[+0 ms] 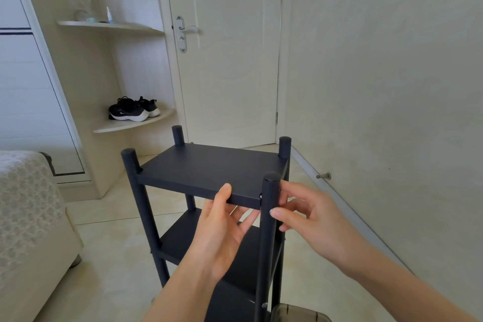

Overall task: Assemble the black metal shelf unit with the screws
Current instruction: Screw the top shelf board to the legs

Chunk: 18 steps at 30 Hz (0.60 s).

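The black metal shelf unit (209,167) stands upright on the floor, with four round posts and several flat shelves. My left hand (222,227) grips the front edge of the top shelf, thumb on top and fingers underneath. My right hand (311,217) holds the near right post (268,219), fingers curled round it just below the top shelf. A small screw head (260,195) shows where that shelf meets the post. Whether my right fingers hold another screw is hidden.
A closed white door (230,55) is straight ahead, a wall with a door stop (324,176) to the right. Corner shelves on the left carry black sneakers (133,110). A bed (28,217) fills the lower left. A smoky plastic container (298,314) sits at the bottom edge.
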Motion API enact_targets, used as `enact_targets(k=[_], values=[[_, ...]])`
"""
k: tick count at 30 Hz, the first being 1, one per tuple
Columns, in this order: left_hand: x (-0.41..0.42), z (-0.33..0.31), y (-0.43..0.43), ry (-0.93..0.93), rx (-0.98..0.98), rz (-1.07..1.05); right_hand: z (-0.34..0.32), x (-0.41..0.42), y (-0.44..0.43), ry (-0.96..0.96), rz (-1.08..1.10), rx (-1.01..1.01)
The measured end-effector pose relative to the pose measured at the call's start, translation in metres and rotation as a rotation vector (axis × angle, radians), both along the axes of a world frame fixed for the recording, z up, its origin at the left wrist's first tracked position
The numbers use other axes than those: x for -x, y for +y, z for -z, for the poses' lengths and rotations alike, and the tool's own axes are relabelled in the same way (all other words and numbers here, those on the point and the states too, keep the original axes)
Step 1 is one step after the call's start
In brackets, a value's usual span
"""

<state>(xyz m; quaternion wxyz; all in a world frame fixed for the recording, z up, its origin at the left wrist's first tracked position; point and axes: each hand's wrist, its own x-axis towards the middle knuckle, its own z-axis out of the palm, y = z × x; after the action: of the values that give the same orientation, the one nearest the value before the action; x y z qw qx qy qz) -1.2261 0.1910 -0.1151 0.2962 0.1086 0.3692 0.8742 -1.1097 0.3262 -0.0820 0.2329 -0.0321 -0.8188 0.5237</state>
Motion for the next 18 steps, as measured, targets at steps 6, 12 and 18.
enact_targets(k=[6, 12, 18], values=[[-0.0001, -0.0015, -0.002, 0.032, 0.022, 0.005, -0.0034, -0.0017, 0.0011, -0.053, 0.01, -0.024], [0.0022, -0.0026, -0.0034, 0.053, 0.045, 0.026, 0.001, -0.0006, 0.0048, -0.09, 0.046, -0.041], [0.0014, 0.0013, -0.006, 0.042, 0.072, 0.018, 0.0051, 0.0005, 0.0038, -0.087, 0.035, -0.02]])
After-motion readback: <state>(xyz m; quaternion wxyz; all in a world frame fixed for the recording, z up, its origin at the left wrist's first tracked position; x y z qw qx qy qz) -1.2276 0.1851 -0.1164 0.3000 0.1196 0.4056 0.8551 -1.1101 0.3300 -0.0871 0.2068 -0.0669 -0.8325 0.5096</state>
